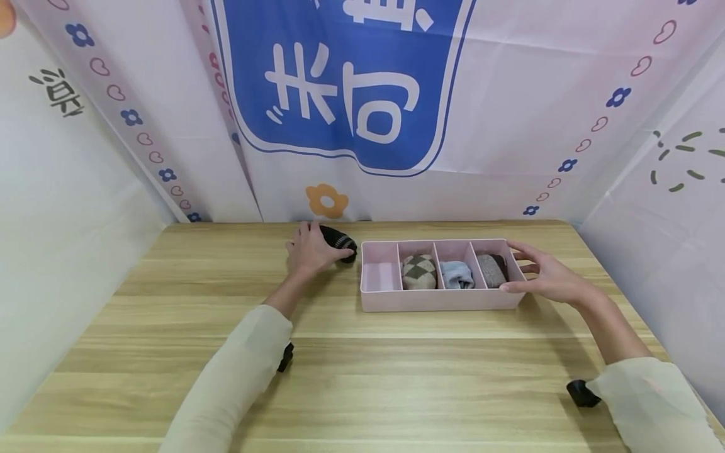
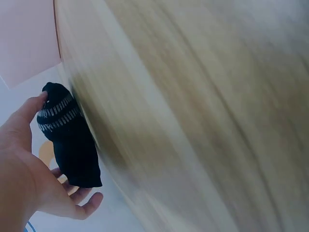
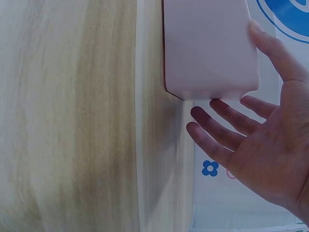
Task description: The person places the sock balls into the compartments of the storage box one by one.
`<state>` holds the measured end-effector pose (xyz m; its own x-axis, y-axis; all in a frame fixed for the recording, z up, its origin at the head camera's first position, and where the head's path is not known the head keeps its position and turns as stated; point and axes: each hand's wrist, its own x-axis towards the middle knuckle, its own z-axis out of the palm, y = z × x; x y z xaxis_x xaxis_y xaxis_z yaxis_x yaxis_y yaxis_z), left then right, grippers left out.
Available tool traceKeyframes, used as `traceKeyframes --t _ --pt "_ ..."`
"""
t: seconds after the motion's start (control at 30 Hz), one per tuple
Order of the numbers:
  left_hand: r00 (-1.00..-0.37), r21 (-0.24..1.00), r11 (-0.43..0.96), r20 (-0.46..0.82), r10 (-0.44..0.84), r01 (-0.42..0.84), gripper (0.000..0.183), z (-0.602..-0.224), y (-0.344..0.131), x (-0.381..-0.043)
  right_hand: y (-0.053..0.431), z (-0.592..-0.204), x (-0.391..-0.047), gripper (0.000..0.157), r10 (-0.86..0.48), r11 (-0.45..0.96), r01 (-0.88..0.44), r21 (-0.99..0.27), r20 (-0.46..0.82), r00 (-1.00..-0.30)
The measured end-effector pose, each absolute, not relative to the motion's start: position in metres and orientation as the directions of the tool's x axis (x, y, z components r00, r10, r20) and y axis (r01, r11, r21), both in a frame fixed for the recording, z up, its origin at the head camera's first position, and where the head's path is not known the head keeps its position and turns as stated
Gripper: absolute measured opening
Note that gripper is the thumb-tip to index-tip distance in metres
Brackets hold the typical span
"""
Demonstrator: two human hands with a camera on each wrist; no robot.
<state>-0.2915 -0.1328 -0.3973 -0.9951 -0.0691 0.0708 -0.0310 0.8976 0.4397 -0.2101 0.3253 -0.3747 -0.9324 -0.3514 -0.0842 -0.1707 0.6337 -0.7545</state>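
My left hand [image 1: 309, 250] holds a rolled black sock [image 1: 338, 240] with pale stripes at the table's back, left of a pink divided box [image 1: 442, 301]. In the left wrist view, the thumb presses the sock's striped end [image 2: 58, 113] and the fingers reach behind its other end. My right hand [image 1: 546, 274] rests at the box's right end, thumb on the front rim and loosely spread fingers along the end wall. The box's leftmost compartment [image 1: 381, 275] holds nothing. The others hold an argyle sock [image 1: 420, 272], a light blue sock [image 1: 457, 275] and a grey-brown sock [image 1: 491, 270].
The box stands on a wood-grain table [image 1: 396, 377] near its back edge. A white printed cloth [image 1: 498, 138] with a blue sign hangs behind, and more white cloth encloses the left and right sides. A black wrist device [image 1: 583, 394] sits by the right sleeve.
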Motion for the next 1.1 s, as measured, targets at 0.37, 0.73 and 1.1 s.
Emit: traceKeyframes --t 0.37,0.73,1.1 --pt "-0.991 0.523 0.851 0.13 -0.03 0.043 0.085 -0.396 -0.139 -0.291 0.326 -0.374 -0.21 0.1 -0.353 0.637 -0.167 -0.753 -0.092 -0.931" --pt "-0.988 0.591 0.8 0.153 0.018 0.106 0.076 -0.392 -0.147 -0.286 0.325 -0.375 -0.21 0.099 -0.357 0.631 -0.173 -0.756 -0.085 -0.93" --pt "-0.972 0.779 0.582 0.208 0.108 0.231 0.069 -0.374 -0.153 -0.273 0.325 -0.374 -0.208 0.099 -0.348 0.633 -0.154 -0.759 -0.101 -0.932"
